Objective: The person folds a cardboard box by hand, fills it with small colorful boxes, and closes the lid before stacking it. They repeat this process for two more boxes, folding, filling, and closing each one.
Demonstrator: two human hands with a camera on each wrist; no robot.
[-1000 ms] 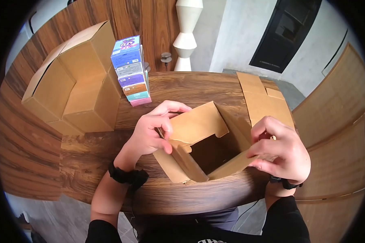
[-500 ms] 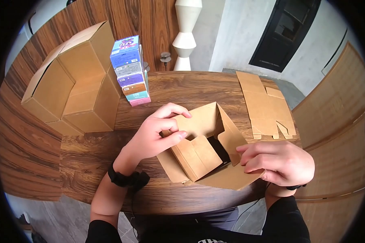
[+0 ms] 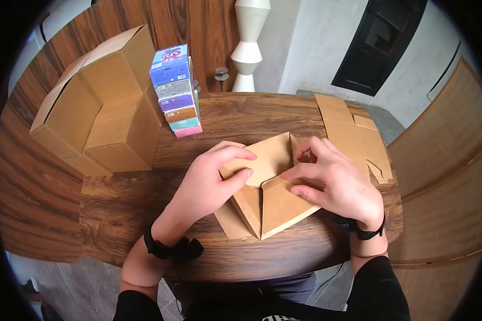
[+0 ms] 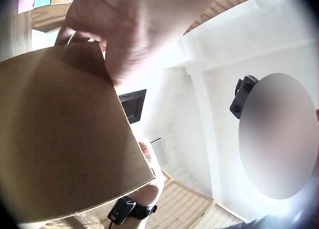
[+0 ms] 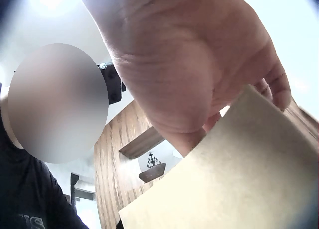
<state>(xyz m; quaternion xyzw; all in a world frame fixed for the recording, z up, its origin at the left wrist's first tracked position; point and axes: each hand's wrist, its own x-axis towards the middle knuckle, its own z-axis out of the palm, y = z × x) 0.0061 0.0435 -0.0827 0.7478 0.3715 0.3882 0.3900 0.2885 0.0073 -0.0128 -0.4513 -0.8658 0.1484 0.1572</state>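
A brown cardboard box [image 3: 270, 158] stands on the table in front of me, with its far flap raised. Its near flap [image 3: 284, 211] is folded inward over the opening and hides most of the inside. My left hand [image 3: 211, 174] grips the box at its left far corner, thumb toward the opening. On the right, my right hand [image 3: 340, 184] has curled fingers at the edge of the near flap, with the thumb against its face. A cardboard panel [image 4: 65, 139] covers the fingertips in the left wrist view; another panel [image 5: 249, 174] partly hides the right fingers in the right wrist view.
A larger stepped cardboard structure [image 3: 112, 128] stands at the back left of the wooden table [image 3: 118, 203]. Beside it rises a stack of several small coloured boxes [image 3: 171, 77]. A flat cut cardboard sheet [image 3: 345, 125] lies at the right back edge.
My right hand has moved left and inward, folding the near flap over the opening. My left hand stays at the left side of the box.
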